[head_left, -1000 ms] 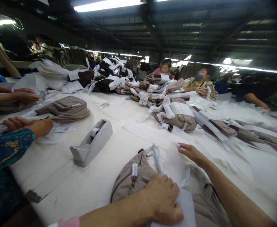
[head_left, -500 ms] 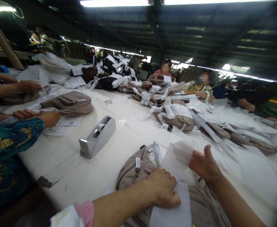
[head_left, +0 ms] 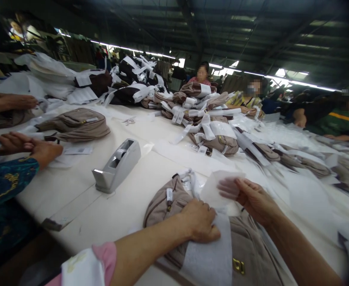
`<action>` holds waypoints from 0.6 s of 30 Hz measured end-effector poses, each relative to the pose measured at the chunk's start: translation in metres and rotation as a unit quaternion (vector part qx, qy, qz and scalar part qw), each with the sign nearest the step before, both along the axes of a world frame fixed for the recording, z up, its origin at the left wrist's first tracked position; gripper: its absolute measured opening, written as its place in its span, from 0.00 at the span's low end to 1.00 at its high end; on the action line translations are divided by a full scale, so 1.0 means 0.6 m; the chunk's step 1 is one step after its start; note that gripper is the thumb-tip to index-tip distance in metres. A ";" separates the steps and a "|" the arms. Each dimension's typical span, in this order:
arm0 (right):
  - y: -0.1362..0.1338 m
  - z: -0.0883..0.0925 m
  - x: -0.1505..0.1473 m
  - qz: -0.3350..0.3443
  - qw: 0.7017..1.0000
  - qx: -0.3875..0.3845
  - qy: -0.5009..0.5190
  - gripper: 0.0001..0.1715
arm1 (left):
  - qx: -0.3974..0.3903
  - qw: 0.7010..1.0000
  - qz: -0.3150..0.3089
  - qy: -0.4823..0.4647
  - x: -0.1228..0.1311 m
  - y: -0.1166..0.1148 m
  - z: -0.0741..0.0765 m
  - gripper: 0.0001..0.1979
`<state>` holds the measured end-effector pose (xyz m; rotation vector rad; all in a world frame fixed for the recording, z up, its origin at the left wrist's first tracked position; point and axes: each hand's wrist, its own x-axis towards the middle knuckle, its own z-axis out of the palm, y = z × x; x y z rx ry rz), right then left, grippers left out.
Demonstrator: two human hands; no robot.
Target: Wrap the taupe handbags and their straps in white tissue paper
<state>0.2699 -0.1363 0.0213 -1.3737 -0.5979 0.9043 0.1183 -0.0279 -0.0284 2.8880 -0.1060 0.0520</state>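
A taupe bag (head_left: 250,248) with a gold buckle lies at the near edge of the table. White tissue paper (head_left: 210,252) runs across its middle. My left hand (head_left: 200,222), its fingers curled down, presses on the paper over the bag. My right hand (head_left: 253,198) pinches the raised upper end of the sheet, with some fingers showing through behind it. A wrapped zipper pull hangs on the bag's left part, and a wrapped strap end lies above it.
A grey tape dispenser (head_left: 117,165) stands left of the bag. Co-workers' hands (head_left: 34,149) work at the left beside another taupe bag (head_left: 76,125). A heap of wrapped bags (head_left: 198,99) lies across the table, with people behind it.
My right hand has turned from thumb-up with spread fingers to a pinch on the paper, its fingers now behind the sheet. My left hand stays pressed on the bag. The view has shifted slightly.
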 end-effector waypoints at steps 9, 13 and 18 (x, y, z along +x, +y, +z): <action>-0.030 -0.026 -0.057 0.113 0.974 -0.097 -0.172 0.31 | -0.051 0.996 -0.026 -0.074 0.004 0.002 -0.001 0.19; -0.025 -0.017 -0.053 0.091 0.946 -0.106 -0.292 0.22 | -0.021 0.999 -0.006 -0.025 0.007 0.001 -0.004 0.23; -0.044 -0.021 -0.077 -0.099 0.957 -0.091 -0.258 0.23 | 0.004 1.000 -0.005 -0.010 0.005 -0.001 -0.002 0.22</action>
